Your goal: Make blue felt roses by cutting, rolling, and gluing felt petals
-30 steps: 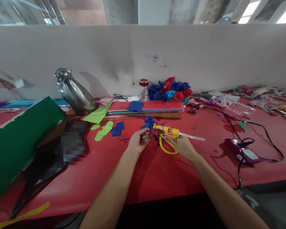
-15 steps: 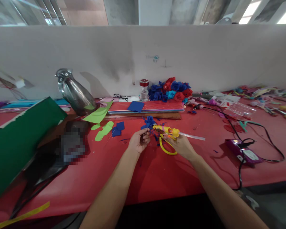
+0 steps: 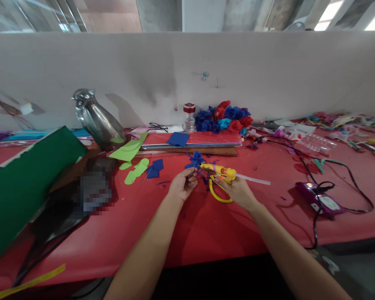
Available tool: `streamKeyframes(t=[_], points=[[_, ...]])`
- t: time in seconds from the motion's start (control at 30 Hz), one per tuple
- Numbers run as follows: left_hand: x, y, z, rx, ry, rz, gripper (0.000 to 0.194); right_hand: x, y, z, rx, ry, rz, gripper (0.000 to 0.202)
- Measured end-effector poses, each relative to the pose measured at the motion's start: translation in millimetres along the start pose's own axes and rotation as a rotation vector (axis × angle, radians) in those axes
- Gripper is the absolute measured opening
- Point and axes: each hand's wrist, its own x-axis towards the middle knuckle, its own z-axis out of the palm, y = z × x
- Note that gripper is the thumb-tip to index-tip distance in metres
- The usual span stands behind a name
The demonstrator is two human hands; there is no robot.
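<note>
My left hand (image 3: pixel 184 183) pinches a blue paper flower (image 3: pixel 196 159) at its base, with the petals pointing away from me. My right hand (image 3: pixel 236 191) is wrapped round a yellow hot glue gun (image 3: pixel 226 171). A clear glue stick (image 3: pixel 253 179) sticks out of its back end. The gun's nozzle meets the flower's base beside my left fingertips; whether glue is coming out is too small to tell. Blue paper squares (image 3: pixel 154 169) and light green paper pieces (image 3: pixel 137 171) lie to the left of my hands.
Behind my hands is a stack of coloured sheets (image 3: pixel 206 138). Blue and red paper flowers (image 3: pixel 226 116) are heaped by a glass jar (image 3: pixel 189 121). A steel jug (image 3: pixel 98 121) and green board (image 3: pixel 34 183) are on the left. A purple power strip (image 3: pixel 318 200) with black cords lies right.
Hardly anything differs. Both hands keep their places, and the glue gun and flower have shifted only very slightly.
</note>
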Motion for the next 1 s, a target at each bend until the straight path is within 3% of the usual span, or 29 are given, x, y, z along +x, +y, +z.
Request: streamKeyframes(t=[0.4,0.6,0.87,1.0], points=[[0,-3,-0.6,0.069,0.028,0.068,0.008,5,5,-1,0.019,0.039,0.001,0.039],[3,-5,-3.4,0.119,0.062,0.13,0.013,2,4,-6,-0.037,0.082,0.02,0.047],[2,-8,-4.3,0.178,0.079,0.18,0.018,-1,1,-11,0.02,-0.019,0.022,0.042],[1,-8,-4.9,0.19,0.101,0.222,0.02,-3,2,-11,0.012,-0.008,0.007,0.043]])
